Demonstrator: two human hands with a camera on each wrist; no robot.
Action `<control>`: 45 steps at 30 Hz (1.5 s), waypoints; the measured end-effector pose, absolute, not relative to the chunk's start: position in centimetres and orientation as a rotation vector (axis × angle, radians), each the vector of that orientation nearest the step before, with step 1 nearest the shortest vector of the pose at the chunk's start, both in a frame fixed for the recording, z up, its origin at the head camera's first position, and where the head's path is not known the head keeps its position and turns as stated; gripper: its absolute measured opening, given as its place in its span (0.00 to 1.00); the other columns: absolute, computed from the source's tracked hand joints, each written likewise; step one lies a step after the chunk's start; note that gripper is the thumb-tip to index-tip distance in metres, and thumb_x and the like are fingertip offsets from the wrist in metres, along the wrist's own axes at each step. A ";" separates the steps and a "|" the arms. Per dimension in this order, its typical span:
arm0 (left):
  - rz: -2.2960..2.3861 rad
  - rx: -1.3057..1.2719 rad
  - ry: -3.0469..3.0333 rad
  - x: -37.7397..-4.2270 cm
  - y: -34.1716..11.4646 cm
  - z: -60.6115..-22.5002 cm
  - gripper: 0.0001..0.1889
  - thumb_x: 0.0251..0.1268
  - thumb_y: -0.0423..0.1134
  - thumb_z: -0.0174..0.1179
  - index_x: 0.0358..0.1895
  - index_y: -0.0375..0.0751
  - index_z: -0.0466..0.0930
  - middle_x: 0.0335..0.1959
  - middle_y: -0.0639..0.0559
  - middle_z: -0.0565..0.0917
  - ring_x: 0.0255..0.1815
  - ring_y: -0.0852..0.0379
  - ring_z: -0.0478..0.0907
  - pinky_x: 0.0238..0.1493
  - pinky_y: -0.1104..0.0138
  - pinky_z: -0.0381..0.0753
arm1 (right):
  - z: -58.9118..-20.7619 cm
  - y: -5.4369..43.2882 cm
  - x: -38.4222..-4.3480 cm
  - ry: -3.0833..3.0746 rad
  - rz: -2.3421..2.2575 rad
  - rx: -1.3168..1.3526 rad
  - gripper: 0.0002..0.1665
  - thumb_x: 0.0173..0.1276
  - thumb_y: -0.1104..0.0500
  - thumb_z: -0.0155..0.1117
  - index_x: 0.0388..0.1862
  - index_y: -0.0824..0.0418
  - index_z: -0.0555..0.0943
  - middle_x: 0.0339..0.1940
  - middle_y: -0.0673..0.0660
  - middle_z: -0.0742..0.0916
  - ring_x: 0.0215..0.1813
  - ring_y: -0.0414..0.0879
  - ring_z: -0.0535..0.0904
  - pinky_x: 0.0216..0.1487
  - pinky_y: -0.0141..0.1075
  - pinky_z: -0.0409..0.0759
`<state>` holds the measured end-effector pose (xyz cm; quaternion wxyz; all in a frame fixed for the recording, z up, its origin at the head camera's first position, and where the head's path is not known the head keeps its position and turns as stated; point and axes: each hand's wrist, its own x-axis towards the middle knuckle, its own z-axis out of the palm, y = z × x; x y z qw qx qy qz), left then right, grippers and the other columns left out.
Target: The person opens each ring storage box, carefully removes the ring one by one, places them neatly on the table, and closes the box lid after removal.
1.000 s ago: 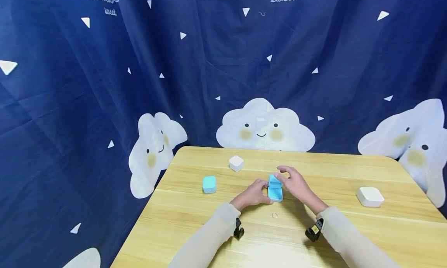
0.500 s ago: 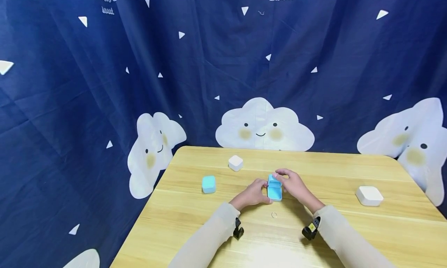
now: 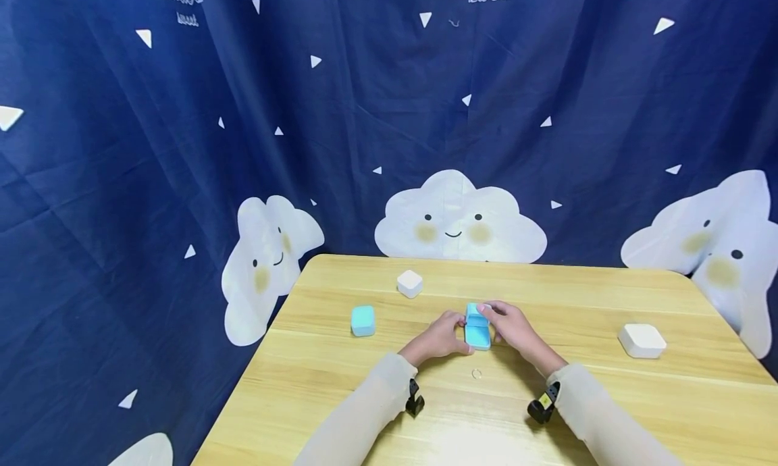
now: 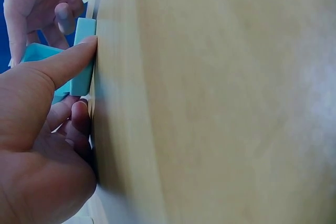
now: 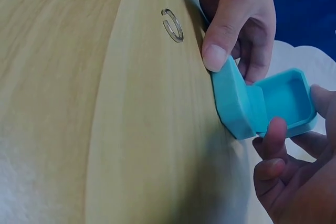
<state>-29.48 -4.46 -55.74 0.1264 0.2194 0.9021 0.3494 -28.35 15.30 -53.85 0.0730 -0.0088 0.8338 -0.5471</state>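
Fingers of the left hand (image 3: 439, 338) hold the bottom part (image 5: 231, 100) of a small blue box (image 3: 478, 338). The thumb is at the near side and the other fingers are farther back, by the box's left side. The box sits on the wooden desk (image 3: 292, 371), between the two hands, with its lid (image 5: 286, 98) standing up at the back. The right hand (image 3: 513, 327) pinches the lid, with the thumb on its edge and some fingers behind it.

A thin, shiny ring (image 3: 477, 373) lies flat on the desk, near the box, on the side close to the person. The right wrist view shows a gap in its loop.

Over to the left of the left hand is a blue cube (image 3: 363, 321). A white cube (image 3: 410, 283) is farther back, near the far edge. A bigger white block (image 3: 643, 341) is well apart, off to the right.

Both arms have pale sleeves (image 3: 358, 408), and each wrist has a little black gadget (image 3: 415, 402) on it. Behind the desk hangs a dark blue curtain (image 3: 377, 101) with white triangles and smiling clouds (image 3: 458, 216).
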 end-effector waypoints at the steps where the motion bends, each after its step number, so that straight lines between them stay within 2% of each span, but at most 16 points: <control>1: 1.015 0.635 2.628 -29.5 -4.4 -55.8 0.32 0.50 0.44 0.78 0.58 0.39 0.77 0.52 0.53 0.77 0.52 0.59 0.75 0.61 0.65 0.75 | -53.8 15.3 -28.3 2.490 -1.656 -0.015 0.39 0.75 0.37 0.57 0.69 0.66 0.73 0.28 0.57 0.77 0.25 0.45 0.72 0.27 0.36 0.77; 12: 0.993 0.634 2.645 -29.5 -4.3 -55.9 0.31 0.51 0.45 0.78 0.58 0.40 0.77 0.53 0.53 0.77 0.52 0.59 0.75 0.61 0.65 0.75 | -54.3 15.4 -28.1 2.441 -1.739 -0.019 0.37 0.74 0.38 0.59 0.67 0.66 0.74 0.39 0.58 0.83 0.25 0.45 0.73 0.26 0.35 0.77; 18: 1.011 0.613 2.650 -29.3 -4.2 -55.8 0.31 0.50 0.44 0.78 0.57 0.40 0.77 0.53 0.53 0.77 0.52 0.59 0.74 0.61 0.63 0.75 | -54.5 15.5 -28.1 2.425 -1.749 -0.022 0.36 0.73 0.38 0.60 0.66 0.66 0.75 0.35 0.57 0.82 0.23 0.44 0.73 0.23 0.34 0.74; 24: 1.005 0.618 2.659 -29.5 -4.1 -56.2 0.31 0.51 0.44 0.78 0.58 0.40 0.77 0.53 0.54 0.76 0.52 0.59 0.74 0.62 0.63 0.75 | -54.3 15.5 -27.8 2.412 -1.756 -0.007 0.35 0.74 0.39 0.60 0.66 0.63 0.75 0.45 0.61 0.86 0.21 0.43 0.74 0.18 0.31 0.67; 26: 1.010 0.618 2.657 -29.4 -4.1 -56.2 0.31 0.51 0.44 0.78 0.58 0.40 0.77 0.53 0.54 0.76 0.52 0.60 0.74 0.62 0.63 0.75 | -54.4 15.5 -27.8 2.401 -1.762 -0.002 0.34 0.74 0.40 0.60 0.66 0.62 0.75 0.43 0.61 0.86 0.20 0.43 0.73 0.18 0.31 0.67; 31: 1.028 0.635 2.649 -29.4 -4.2 -56.2 0.31 0.51 0.43 0.78 0.59 0.39 0.78 0.53 0.53 0.77 0.52 0.60 0.74 0.61 0.65 0.75 | -54.5 15.4 -27.6 2.369 -1.788 -0.012 0.30 0.74 0.43 0.61 0.63 0.64 0.77 0.29 0.58 0.79 0.19 0.43 0.69 0.18 0.31 0.66; 34: 1.038 0.643 2.646 -29.4 -4.2 -56.2 0.31 0.51 0.43 0.78 0.59 0.39 0.79 0.53 0.54 0.77 0.52 0.61 0.74 0.61 0.66 0.75 | -54.5 15.4 -27.5 2.363 -1.797 -0.028 0.30 0.75 0.44 0.61 0.63 0.65 0.77 0.26 0.57 0.77 0.19 0.43 0.68 0.18 0.31 0.66; 40: 1.060 0.640 2.633 -29.4 -4.2 -56.1 0.31 0.52 0.43 0.77 0.60 0.39 0.79 0.52 0.54 0.77 0.51 0.61 0.74 0.60 0.65 0.75 | -54.5 15.4 -27.4 2.372 -1.796 -0.041 0.31 0.74 0.44 0.61 0.64 0.66 0.76 0.29 0.58 0.78 0.18 0.42 0.67 0.18 0.31 0.66; 45: 1.072 0.643 2.628 -29.3 -4.3 -56.2 0.31 0.51 0.43 0.78 0.60 0.39 0.79 0.52 0.54 0.77 0.52 0.61 0.74 0.61 0.64 0.76 | -54.6 15.5 -27.2 2.345 -1.799 -0.044 0.32 0.76 0.48 0.60 0.69 0.67 0.72 0.36 0.57 0.80 0.17 0.40 0.65 0.17 0.30 0.65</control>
